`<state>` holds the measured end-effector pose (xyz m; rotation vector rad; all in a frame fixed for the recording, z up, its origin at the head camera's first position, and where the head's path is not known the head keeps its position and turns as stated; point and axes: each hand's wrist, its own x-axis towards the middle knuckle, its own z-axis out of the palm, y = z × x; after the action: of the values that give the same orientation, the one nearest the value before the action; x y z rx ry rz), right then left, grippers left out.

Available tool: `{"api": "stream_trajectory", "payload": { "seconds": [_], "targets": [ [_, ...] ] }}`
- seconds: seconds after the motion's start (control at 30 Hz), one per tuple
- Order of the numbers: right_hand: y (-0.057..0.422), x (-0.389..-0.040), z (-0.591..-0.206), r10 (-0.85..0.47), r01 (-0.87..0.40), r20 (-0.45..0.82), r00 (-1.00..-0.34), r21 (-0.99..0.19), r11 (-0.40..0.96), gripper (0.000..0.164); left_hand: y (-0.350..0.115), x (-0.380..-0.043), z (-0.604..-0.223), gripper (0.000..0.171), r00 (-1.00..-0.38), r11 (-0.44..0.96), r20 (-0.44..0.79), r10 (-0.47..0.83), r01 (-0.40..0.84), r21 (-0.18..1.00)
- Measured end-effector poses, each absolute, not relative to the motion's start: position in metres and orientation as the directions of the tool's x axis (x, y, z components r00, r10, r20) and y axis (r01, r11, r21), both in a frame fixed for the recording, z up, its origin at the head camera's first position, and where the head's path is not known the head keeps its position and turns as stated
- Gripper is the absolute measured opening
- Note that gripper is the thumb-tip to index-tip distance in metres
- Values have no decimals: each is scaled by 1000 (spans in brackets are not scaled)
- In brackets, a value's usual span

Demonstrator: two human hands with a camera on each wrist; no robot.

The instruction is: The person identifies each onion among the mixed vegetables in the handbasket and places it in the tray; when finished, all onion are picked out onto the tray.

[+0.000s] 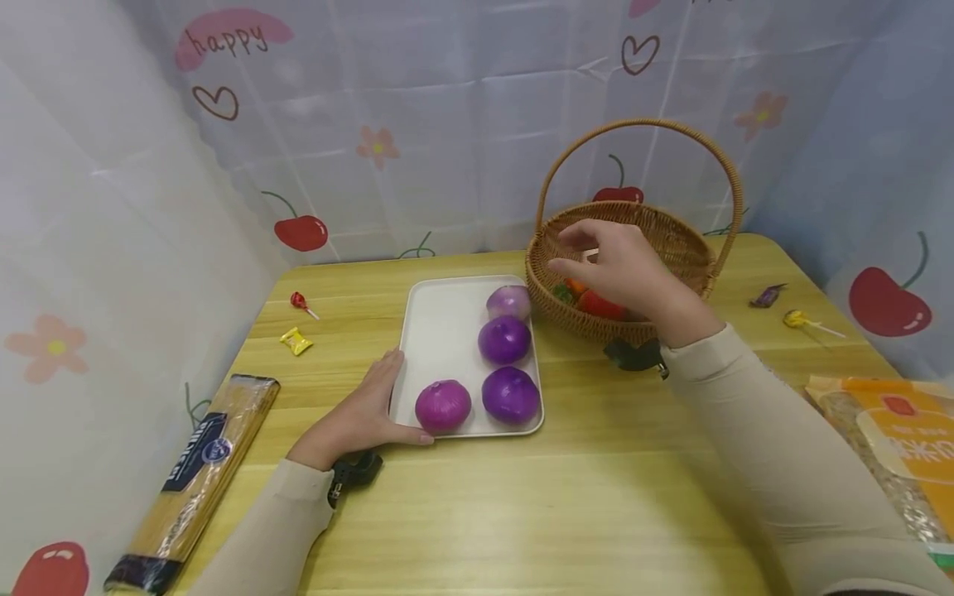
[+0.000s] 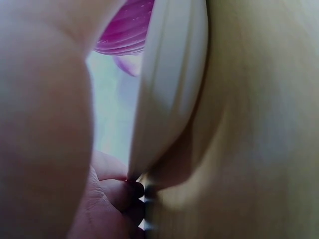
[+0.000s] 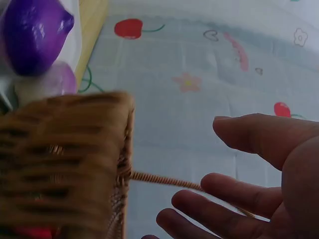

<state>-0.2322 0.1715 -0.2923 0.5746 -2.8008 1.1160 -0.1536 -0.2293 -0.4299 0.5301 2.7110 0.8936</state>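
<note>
A shallow white tray (image 1: 441,331) lies on the table with purple onions on it. Three, including a dark purple onion (image 1: 504,339), line its right side, and a pinker onion (image 1: 443,406) sits at the front left. My left hand (image 1: 358,414) holds the tray's front-left corner, its thumb along the front edge and its fingers at the left side. Over a wicker basket (image 1: 663,228) hovers my right hand (image 1: 614,257), fingers loosely bent and holding nothing. Red, orange and green produce (image 1: 599,305) shows in the basket, partly hidden by that hand.
To the left lie a pack of noodles (image 1: 204,472), a yellow wrapped candy (image 1: 296,340) and a red lollipop (image 1: 300,302). To the right are a purple candy (image 1: 768,295), a yellow lollipop (image 1: 797,319) and an orange bag (image 1: 902,439). The basket's tall handle (image 1: 641,122) arches upward.
</note>
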Motion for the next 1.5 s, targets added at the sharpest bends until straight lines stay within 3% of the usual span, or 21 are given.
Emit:
{"api": "stream_trajectory", "payload": {
  "seconds": [0.53, 0.7, 1.17, 1.5],
  "targets": [
    [236, -258, -299, -255, -219, -15, -967, -461, 860, 85, -230, -155, -432, 153, -907, 755, -112, 406, 264, 601],
    [245, -259, -298, -248, -191, -65, -967, -465, 865, 91, -231, -154, -432, 153, -907, 753, -112, 406, 262, 604],
    [262, -250, -300, -267, -173, -147, -952, -460, 871, 93, -232, -155, -434, 153, -903, 754, -107, 415, 275, 597],
    [258, -246, -310, -278, -197, -130, -952, -438, 877, 85, -233, -156, -434, 153, -900, 747, -96, 426, 291, 598]
  ]
}}
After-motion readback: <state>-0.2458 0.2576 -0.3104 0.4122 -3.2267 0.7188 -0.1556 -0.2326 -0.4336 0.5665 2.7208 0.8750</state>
